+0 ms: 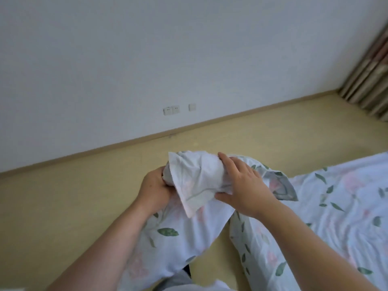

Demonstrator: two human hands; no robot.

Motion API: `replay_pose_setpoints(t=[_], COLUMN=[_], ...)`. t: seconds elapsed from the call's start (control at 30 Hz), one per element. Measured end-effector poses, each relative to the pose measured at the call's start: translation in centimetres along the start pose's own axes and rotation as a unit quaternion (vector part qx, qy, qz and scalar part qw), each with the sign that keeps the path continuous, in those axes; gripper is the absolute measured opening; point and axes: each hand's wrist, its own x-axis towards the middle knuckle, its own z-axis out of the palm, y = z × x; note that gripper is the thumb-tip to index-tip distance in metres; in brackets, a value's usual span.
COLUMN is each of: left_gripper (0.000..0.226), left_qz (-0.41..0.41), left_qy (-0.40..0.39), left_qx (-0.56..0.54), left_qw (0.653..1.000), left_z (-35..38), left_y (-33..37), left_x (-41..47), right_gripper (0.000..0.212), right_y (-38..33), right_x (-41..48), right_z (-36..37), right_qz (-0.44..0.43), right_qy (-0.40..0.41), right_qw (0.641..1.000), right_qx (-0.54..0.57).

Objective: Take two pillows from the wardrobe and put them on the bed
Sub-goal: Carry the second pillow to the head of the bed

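- Head view: the left hand (155,186) is clenched around the bunched end of a pillow (178,232), whose floral case hangs down over the floor (63,202) towards the person's legs.
- The right hand (241,185) grasps the loose flap of the case (197,179), fingers over the top and thumb under its lower edge; the flap's corner points down between the two wrists.
- A second run of the same floral cloth (258,253) drops just right of the pillow (whether it is another pillow I cannot tell), and it meets the bed (346,206) at its near edge.
- The bed fills the lower right; its sheet is rumpled and its left edge runs diagonally beside the right forearm.
- The floor to the left and beyond the hands lies open as far as the skirting (126,144).
- Sockets (171,110) sit low on the wall (147,49); a curtain (371,89) hangs in the far right corner.
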Motion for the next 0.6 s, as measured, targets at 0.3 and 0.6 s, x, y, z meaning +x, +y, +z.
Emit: replay_pose_setpoints(t=[0.3, 0.6], left_gripper=[0.019, 0.018], left_qz=[0.109, 0.162], left_qy=[-0.120, -0.200], left_qx=[0.007, 0.050], left_qw=[0.987, 0.965], left_z=[-0.8, 7.0], left_y=[6.1, 13.4], left_x=[25.5, 48.9], right_gripper=[0.098, 0.098], right_y=[7.1, 21.8], right_x=[16.0, 31.4], right_z=[-3.6, -3.4], right_qz=[0.196, 0.363], right_qy=[0.059, 0.113], right_qw=[0.979, 0.925], right_qx=[-0.003, 0.005])
